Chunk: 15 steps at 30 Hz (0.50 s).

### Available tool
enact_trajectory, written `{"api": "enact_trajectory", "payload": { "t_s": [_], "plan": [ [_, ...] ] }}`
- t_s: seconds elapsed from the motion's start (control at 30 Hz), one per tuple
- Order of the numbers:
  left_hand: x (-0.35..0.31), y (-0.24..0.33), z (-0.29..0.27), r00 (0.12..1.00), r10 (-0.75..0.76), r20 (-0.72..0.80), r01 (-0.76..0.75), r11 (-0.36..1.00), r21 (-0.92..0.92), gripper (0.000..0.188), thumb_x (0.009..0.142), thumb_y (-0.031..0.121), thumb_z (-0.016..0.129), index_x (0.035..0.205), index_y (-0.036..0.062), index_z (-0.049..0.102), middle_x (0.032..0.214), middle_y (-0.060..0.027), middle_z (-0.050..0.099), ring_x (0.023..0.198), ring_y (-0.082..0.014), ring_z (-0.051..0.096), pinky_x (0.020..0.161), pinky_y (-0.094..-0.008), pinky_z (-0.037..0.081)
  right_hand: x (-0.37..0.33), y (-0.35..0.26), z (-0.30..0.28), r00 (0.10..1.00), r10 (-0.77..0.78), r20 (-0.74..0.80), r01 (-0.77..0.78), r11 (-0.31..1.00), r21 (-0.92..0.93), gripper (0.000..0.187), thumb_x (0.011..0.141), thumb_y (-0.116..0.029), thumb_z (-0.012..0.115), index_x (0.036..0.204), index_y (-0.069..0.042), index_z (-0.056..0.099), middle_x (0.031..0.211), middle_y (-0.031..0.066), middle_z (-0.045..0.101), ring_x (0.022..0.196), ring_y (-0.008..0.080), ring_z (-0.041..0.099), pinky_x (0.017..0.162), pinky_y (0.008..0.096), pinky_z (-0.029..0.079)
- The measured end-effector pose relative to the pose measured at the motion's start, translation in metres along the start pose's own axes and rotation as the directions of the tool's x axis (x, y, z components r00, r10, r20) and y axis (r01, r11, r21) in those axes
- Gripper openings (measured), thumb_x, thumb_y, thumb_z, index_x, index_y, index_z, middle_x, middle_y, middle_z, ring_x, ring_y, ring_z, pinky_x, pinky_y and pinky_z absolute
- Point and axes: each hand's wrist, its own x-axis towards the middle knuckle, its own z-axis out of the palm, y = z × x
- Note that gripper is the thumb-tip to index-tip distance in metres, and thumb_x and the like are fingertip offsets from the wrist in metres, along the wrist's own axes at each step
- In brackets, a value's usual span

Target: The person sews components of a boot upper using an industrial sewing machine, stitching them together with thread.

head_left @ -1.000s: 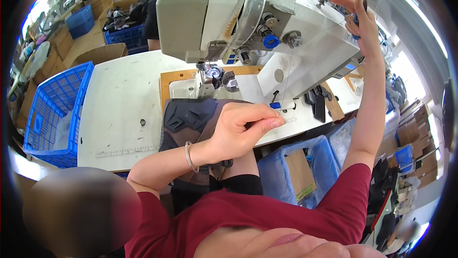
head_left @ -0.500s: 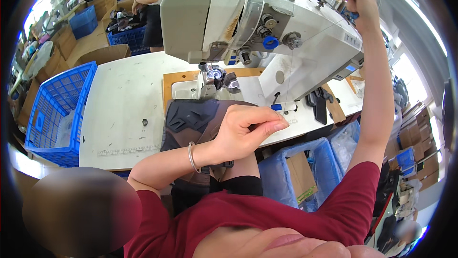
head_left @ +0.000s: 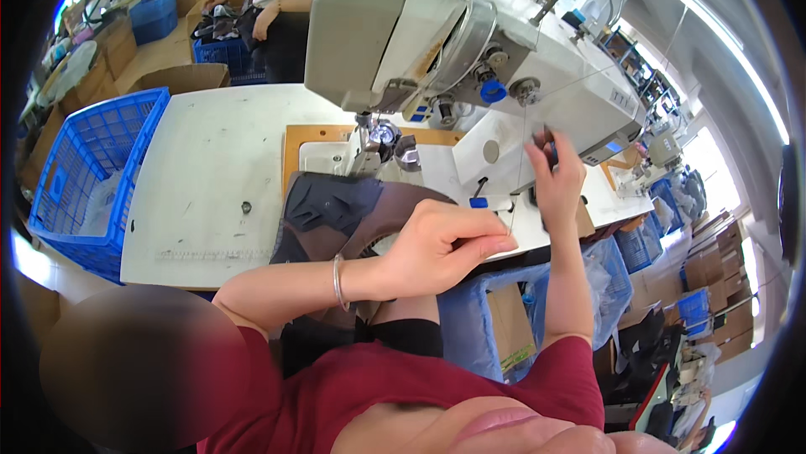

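Observation:
My left hand [head_left: 445, 248] is closed in a pinch on a fine thread [head_left: 519, 164] that comes down from the tension discs [head_left: 491, 76] of a sewing machine [head_left: 537, 51]. To its right, near the machine's arm, my right hand [head_left: 557, 181] is raised with bent fingers. In them sits a small dark tool [head_left: 547, 152] with a blue part; its exact kind is hard to make out. A brown and dark grey sewn fabric piece [head_left: 336, 206] lies below the needle area, over the table's front edge, partly hidden by my left hand and forearm.
A blue plastic crate [head_left: 101, 185] stands left of the white worktable [head_left: 201, 168]. Below the table's right front is a bin lined with blue plastic [head_left: 466, 320], with cardboard inside. Another person [head_left: 285, 26] stands behind the table, next to a further blue crate.
My right hand has come down from above the machine to beside its arm, close to the left hand. The left hand keeps its pinch on the thread. The view has shifted slightly.

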Motion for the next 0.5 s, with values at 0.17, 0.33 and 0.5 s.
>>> {"api": "enact_trajectory", "payload": {
  "t_s": [0.17, 0.33, 0.5],
  "plan": [
    [-0.004, -0.001, 0.004, 0.998, -0.05, 0.028, 0.05, 0.999, 0.0, 0.006, 0.083, 0.0, 0.063, 0.08, -0.0038, 0.065, 0.08, -0.0119, 0.069, 0.071, -0.021, 0.068, 0.064, -0.0271, 0.052, 0.024, 0.009, 0.014, 0.994, -0.113, 0.0, 0.113, 0.989, -0.094, 0.02, 0.082, -0.018, 0.069, 0.092, -0.003, 0.059, 0.063, 0.012, 0.057, 0.053, 0.0302, 0.053, 0.052, 0.034, 0.042],
    [-0.017, -0.014, 0.005, 0.986, -0.166, -0.023, 0.161, 0.976, -0.143, 0.018, 0.092, 0.014, 0.056, 0.094, -0.0026, 0.064, 0.066, -0.0051, 0.062, 0.059, -0.015, 0.058, 0.059, -0.0263, 0.047, 0.026, -0.006, 0.018, 0.994, -0.104, -0.017, 0.103, 0.994, -0.039, 0.015, 0.083, -0.015, 0.066, 0.089, -0.002, 0.062, 0.062, 0.0084, 0.056, 0.05, 0.0227, 0.049, 0.051, 0.0292, 0.039],
    [-0.038, -0.035, -0.026, 0.695, -0.719, -0.004, 0.327, 0.321, -0.889, 0.062, 0.098, 0.055, 0.024, 0.14, 0.0089, 0.029, 0.082, -0.0065, 0.049, 0.067, -0.0137, 0.033, 0.066, -0.0268, 0.031, -0.048, -0.038, 0.036, 0.95, 0.266, 0.163, -0.31, 0.849, 0.428, 0.022, 0.078, -0.005, 0.064, 0.1, -0.003, 0.062, 0.074, -0.003, 0.049, 0.066, 0.0054, 0.043, 0.059, 0.0208, 0.035]
  ]
}}
